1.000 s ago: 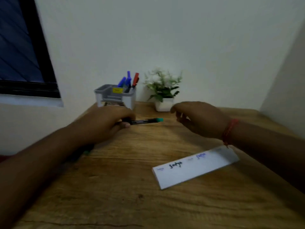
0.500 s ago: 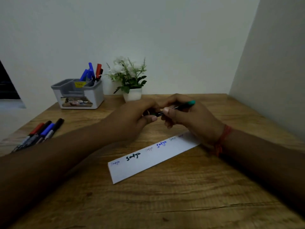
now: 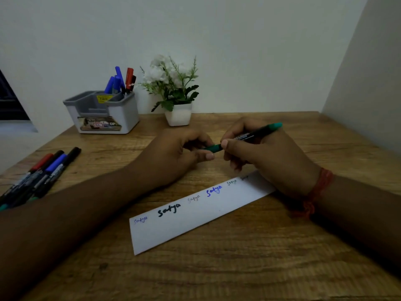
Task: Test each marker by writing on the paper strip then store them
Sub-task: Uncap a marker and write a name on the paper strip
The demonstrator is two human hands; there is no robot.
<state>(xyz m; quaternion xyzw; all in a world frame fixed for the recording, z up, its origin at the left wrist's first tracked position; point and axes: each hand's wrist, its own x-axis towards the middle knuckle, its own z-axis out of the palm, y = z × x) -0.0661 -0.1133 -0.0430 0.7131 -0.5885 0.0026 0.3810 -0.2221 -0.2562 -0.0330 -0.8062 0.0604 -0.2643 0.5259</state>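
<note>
Now, change: half a second ago both hands met on the green marker (image 3: pixel 249 136); I see the left hand (image 3: pixel 180 153) pinching its cap end and the right hand (image 3: pixel 267 155) gripping the barrel, above the far right end of the paper strip (image 3: pixel 195 211).
Meaning: I judge uncapping under way, writing next.
Left side: untested markers (image 3: pixel 43 170) lie on the bench (image 3: pixel 238 268).
Far: organiser (image 3: pixel 104 114) holds tested pens, plant pot (image 3: pixel 178 114) beside.
Obstruction: my right wrist covers the strip's right end.
</note>
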